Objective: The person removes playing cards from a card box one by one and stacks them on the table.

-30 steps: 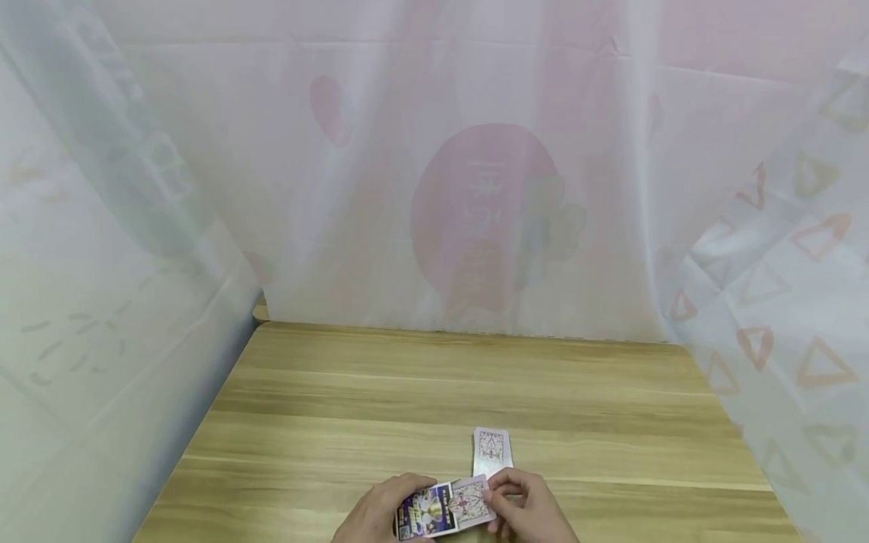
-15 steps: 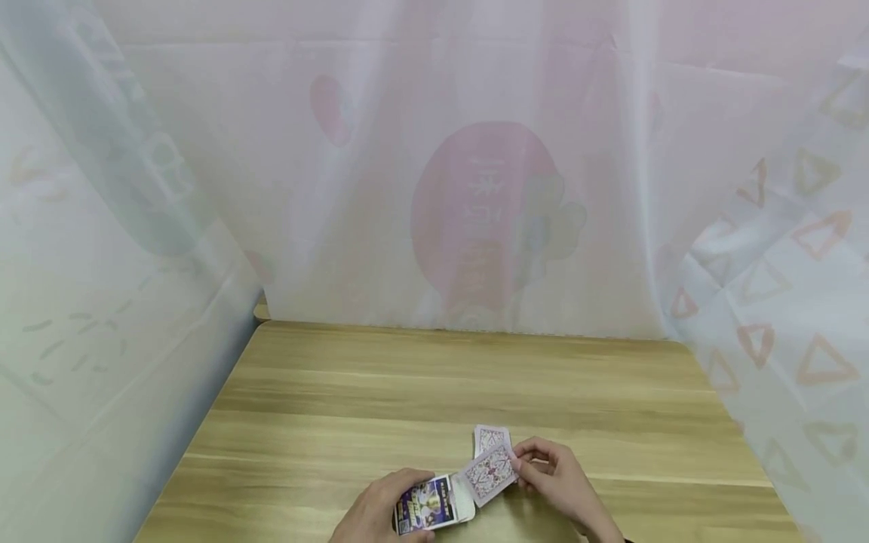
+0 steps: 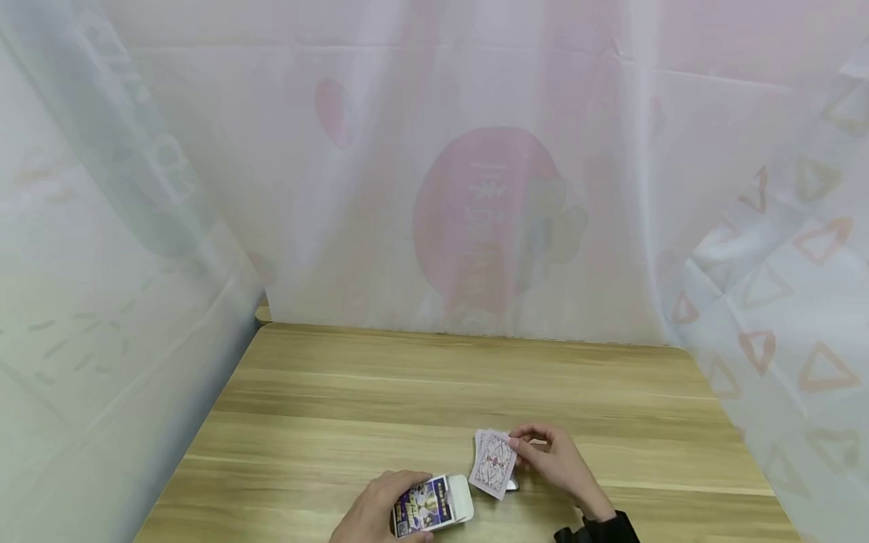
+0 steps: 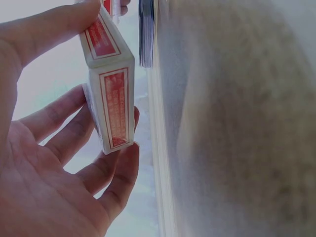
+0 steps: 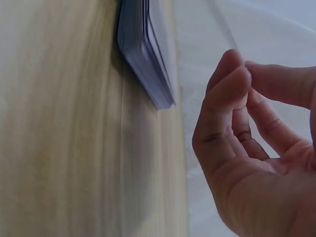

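My left hand [image 3: 376, 505] grips a playing-card box [image 3: 422, 508] with a colourful purple printed face; its white flap [image 3: 462, 498] stands out on the right. In the left wrist view, the thumb presses one narrow edge of the box [image 4: 114, 103] and curled fingers support the other. Right of the box lies a pile of patterned playing cards [image 3: 493, 461], the topmost turned askew. My right hand [image 3: 558, 461] is at the pile's right corner. In the right wrist view its curled fingertips [image 5: 239, 79] meet with nothing visible between them, apart from the card pile [image 5: 145, 54].
The wood-grain table [image 3: 441, 392] extends behind the cards to a hanging printed sheet [image 3: 380, 226]. Similar sheets enclose the left side [image 3: 88, 339] and the right side [image 3: 781, 302]. A dark sleeve cuff [image 3: 600, 528] shows at my right wrist.
My right hand has drawn cards out of the box and carried them up and right onto the pile. The box's open end now shows; my left hand has stayed nearly still.
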A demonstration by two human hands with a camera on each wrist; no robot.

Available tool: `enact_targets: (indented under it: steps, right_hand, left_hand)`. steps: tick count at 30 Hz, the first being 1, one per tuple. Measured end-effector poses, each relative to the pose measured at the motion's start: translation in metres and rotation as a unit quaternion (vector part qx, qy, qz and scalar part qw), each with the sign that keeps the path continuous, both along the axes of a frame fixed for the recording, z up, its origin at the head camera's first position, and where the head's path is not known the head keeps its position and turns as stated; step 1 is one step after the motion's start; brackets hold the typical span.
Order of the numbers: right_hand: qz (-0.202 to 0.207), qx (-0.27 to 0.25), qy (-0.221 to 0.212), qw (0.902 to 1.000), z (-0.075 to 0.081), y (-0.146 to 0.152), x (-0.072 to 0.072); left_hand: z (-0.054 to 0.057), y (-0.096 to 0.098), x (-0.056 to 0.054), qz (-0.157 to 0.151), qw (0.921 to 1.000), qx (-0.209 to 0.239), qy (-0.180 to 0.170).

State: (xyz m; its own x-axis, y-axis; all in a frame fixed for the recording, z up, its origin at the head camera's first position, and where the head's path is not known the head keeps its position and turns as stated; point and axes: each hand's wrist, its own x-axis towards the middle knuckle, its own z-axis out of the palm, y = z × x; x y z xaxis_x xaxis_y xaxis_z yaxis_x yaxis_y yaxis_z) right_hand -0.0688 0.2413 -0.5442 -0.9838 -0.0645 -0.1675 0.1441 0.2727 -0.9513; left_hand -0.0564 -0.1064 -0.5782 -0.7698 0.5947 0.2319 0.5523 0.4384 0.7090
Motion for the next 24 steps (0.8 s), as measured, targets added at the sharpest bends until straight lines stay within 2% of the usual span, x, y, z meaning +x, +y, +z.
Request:
enact_targets:
  steps: [5,10,19,24]
  right_hand:
    - [0.009,0.032,0.018,0.9993,-0.007,0.003,-0.013]
    - [0.025,0.055,0.034,0.9976,-0.016,0.005,-0.02]
    - [0.048,0.085,0.069,0.9928,-0.028,0.005,-0.028]
    - [0.048,0.109,0.077,0.99,-0.028,0.005,-0.03]
  left_hand:
    - [0.003,0.0,0.003,0.019,0.9998,-0.007,-0.004]
    - [0.006,-0.001,0.005,0.03,0.9993,-0.013,-0.019]
    - [0.004,0.0,0.005,0.034,0.9993,-0.013,-0.004]
    - [0.004,0.0,0.005,0.023,0.9996,-0.011,-0.007]
